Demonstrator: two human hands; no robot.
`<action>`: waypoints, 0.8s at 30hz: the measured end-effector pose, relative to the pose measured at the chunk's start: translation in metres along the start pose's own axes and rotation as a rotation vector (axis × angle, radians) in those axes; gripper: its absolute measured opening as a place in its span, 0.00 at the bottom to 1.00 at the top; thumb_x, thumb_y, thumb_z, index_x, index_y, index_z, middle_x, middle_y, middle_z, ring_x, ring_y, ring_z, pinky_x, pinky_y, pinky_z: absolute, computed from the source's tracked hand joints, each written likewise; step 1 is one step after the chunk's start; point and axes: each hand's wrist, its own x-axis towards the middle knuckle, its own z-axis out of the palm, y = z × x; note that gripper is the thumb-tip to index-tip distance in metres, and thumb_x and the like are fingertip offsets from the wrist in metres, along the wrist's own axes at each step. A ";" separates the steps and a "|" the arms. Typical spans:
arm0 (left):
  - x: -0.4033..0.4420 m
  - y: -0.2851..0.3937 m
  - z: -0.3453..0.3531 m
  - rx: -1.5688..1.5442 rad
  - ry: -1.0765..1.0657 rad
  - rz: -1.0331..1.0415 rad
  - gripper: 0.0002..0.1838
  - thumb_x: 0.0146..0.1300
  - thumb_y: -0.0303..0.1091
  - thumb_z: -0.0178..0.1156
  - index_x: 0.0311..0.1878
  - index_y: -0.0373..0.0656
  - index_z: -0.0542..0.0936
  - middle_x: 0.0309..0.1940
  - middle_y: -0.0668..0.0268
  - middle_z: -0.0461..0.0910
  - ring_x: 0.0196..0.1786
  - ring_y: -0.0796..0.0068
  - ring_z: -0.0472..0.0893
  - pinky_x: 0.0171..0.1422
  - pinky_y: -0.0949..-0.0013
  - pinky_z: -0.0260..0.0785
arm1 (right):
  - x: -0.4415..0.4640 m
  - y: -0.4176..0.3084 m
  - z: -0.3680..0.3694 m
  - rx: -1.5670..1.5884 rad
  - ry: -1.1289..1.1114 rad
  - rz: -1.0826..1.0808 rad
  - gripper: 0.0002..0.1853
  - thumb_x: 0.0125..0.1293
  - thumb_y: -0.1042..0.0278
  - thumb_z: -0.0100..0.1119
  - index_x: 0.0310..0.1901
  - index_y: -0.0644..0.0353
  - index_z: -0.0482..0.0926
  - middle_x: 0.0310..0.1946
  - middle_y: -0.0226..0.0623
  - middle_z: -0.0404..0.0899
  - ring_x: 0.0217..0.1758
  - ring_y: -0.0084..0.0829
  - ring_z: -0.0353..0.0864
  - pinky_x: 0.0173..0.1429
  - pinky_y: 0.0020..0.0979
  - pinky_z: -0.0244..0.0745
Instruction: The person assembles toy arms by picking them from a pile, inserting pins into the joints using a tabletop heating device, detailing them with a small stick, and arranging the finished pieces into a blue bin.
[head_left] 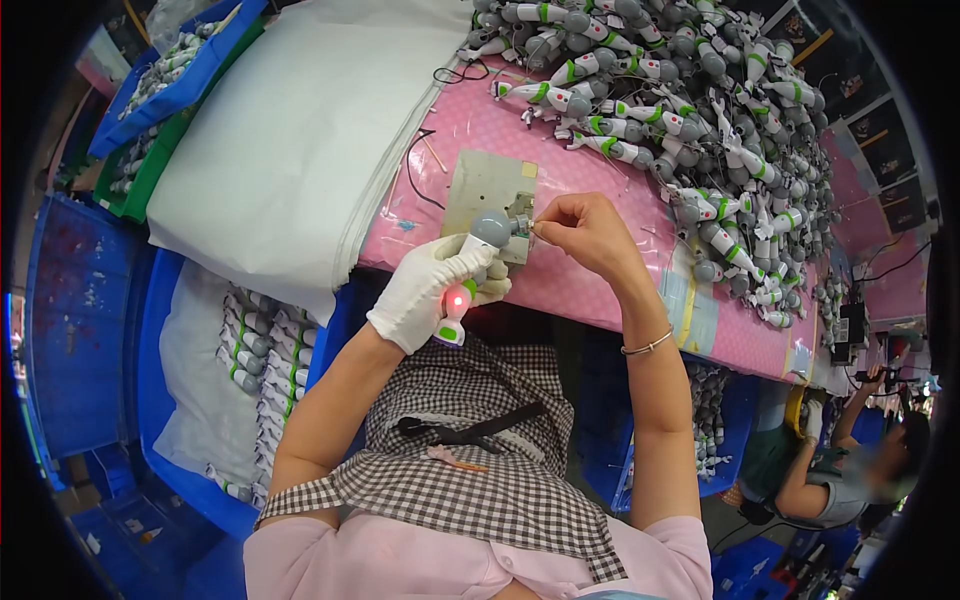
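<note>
My left hand, in a white glove, is wrapped round a white, green and grey toy robot limb. A red light glows on the limb below the grey ball joint. My bare right hand pinches at the small grey end piece beyond the ball. What lies between its fingertips is too small to make out. Both hands are over the front edge of a pink-covered table, close to a flat greyish plate.
A large heap of similar limbs covers the table's right side. White sheets are stacked at left. Limbs lie in a blue bin below and a blue tray at upper left. A co-worker sits at right.
</note>
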 end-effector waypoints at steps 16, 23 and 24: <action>-0.173 0.038 -0.179 0.800 0.839 0.234 0.22 0.65 0.41 0.57 0.55 0.35 0.72 0.34 0.60 0.79 0.33 0.78 0.78 0.34 0.72 0.71 | 0.126 0.051 -0.052 -0.693 0.578 -0.397 0.27 0.55 0.67 0.60 0.58 0.64 0.71 0.53 0.51 0.75 0.55 0.52 0.74 0.58 0.42 0.69; -0.291 -0.003 -0.273 1.801 0.833 -0.886 0.15 0.48 0.36 0.63 0.41 0.47 0.82 0.40 0.55 0.82 0.44 0.53 0.81 0.50 0.55 0.72 | 0.145 0.049 -0.053 -0.585 0.654 -0.274 0.23 0.53 0.58 0.63 0.52 0.54 0.79 0.45 0.42 0.81 0.47 0.41 0.81 0.51 0.37 0.73; -0.295 -0.015 -0.290 1.791 0.837 -0.887 0.15 0.48 0.36 0.63 0.41 0.47 0.82 0.40 0.55 0.82 0.44 0.53 0.81 0.50 0.55 0.72 | 0.138 0.039 -0.051 -0.511 0.675 -0.268 0.23 0.55 0.58 0.63 0.52 0.57 0.79 0.44 0.41 0.82 0.45 0.37 0.81 0.50 0.35 0.73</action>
